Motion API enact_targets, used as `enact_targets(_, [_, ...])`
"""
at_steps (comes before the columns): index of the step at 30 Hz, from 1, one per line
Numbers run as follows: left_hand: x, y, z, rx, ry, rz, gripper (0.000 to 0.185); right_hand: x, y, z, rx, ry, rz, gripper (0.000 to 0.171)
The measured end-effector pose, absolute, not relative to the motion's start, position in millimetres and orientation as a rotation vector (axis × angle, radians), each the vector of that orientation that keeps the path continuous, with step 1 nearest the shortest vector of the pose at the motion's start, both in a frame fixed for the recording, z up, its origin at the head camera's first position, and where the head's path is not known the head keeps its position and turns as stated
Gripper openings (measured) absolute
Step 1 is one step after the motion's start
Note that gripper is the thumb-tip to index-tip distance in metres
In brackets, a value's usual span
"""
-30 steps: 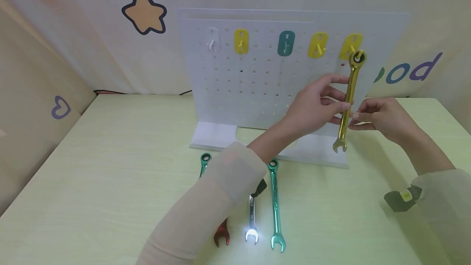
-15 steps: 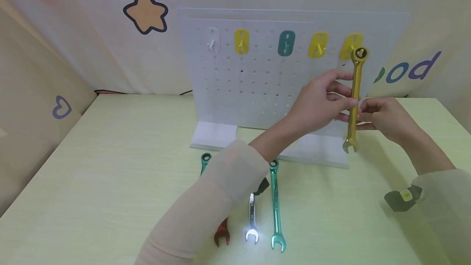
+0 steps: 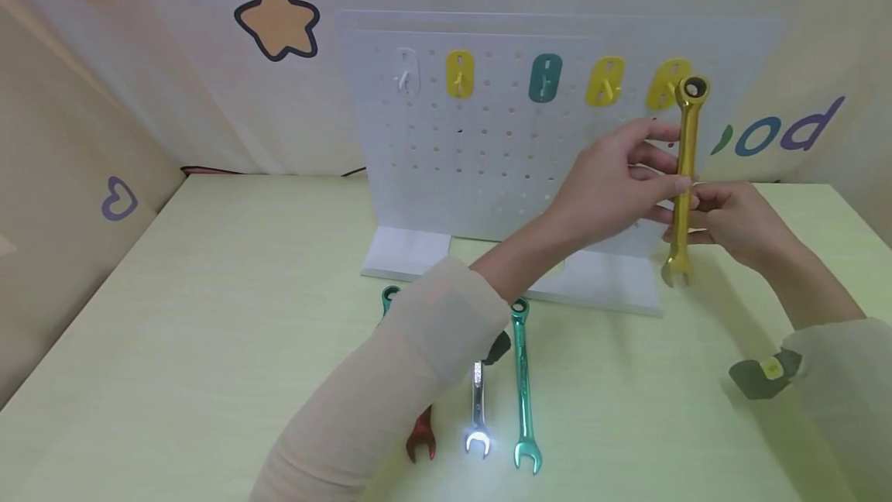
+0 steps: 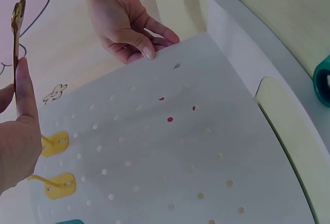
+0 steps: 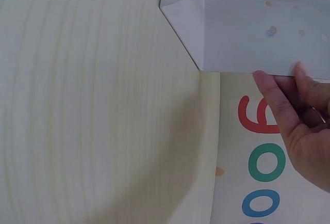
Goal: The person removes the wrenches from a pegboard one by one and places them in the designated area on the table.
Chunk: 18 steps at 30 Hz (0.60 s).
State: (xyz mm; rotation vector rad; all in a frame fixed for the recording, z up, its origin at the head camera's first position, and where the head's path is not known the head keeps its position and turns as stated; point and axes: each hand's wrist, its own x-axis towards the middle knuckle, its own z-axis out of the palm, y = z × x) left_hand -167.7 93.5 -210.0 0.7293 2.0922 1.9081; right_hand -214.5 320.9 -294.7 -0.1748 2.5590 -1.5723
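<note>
In the head view my left hand (image 3: pixel 623 177) pinches a gold combination wrench (image 3: pixel 686 169) by its shank, ring end up and open end down. The ring is in front of and slightly right of the rightmost yellow hook (image 3: pixel 667 84), apparently clear of its tip. The left wrist view shows this wrench (image 4: pixel 17 33) almost edge-on. Along the right edge of the white pegboard (image 3: pixel 488 130) my right hand (image 3: pixel 742 223) pinches the panel between thumb and fingers; the right wrist view shows that hand (image 5: pixel 304 115) at the board's edge.
Further hooks line the board: a white one (image 3: pixel 406 72), yellow ones (image 3: pixel 460 74) and a teal one (image 3: pixel 546 77). On the table in front lie a green wrench (image 3: pixel 523 386), a silver wrench (image 3: pixel 478 401) and a red open end (image 3: pixel 421 436). My left sleeve (image 3: pixel 397 378) hides part of them.
My left hand has moved right and slightly up with the gold wrench. Its ring, earlier around the hook's tip in view, now stands away from it. The right hand stays at the board's edge.
</note>
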Motion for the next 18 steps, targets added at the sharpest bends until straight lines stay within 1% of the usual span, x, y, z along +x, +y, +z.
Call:
enact_targets(5, [-166.4,87.9,-207.5,0.708,2.084,1.910,0.042,-214.5,319.0,-295.4,-0.186,2.561,-1.610,0.023])
enact_targets(12, [-167.9,76.3,-211.7,0.705,2.064,1.891,0.040,-212.0,318.3,-294.1,-0.221,2.551,-1.601,0.009])
enact_targets(18, [-169.9,63.0,-226.1,0.651,2.067,1.880,0.036,-210.7,316.1,-293.6,-0.193,2.547,-1.611,0.008])
